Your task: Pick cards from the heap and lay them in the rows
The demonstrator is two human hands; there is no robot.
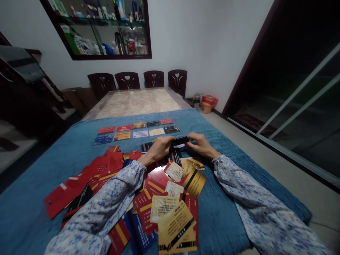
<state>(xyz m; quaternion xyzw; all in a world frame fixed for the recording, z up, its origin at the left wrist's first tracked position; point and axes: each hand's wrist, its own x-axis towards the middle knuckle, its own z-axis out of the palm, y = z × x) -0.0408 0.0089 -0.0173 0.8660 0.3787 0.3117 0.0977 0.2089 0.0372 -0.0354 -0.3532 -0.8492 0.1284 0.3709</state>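
My left hand (pixel 160 148) and my right hand (pixel 201 144) are closed on opposite ends of a black card (pixel 180 141), held just above the far end of a loose pile. It may be more than one card; I cannot tell. Below my hands lies a black card with white print (pixel 175 156). Toward me the pile spreads into red cards (pixel 148 203), gold cards (pixel 195 182), yellow cards (pixel 176 225) and a blue card (pixel 139 230). More red cards (pixel 106 164) fan out left of my left forearm. Beyond my hands, two rows of cards (pixel 140 133) lie flat, spaced apart.
A blue cloth (pixel 225 212) covers the near part of the table, with its marble-patterned top (pixel 140 101) bare farther back. Several dark chairs (pixel 127 80) line the far end. A red box (pixel 209 100) sits on an orange bucket (pixel 206 107) by the wall.
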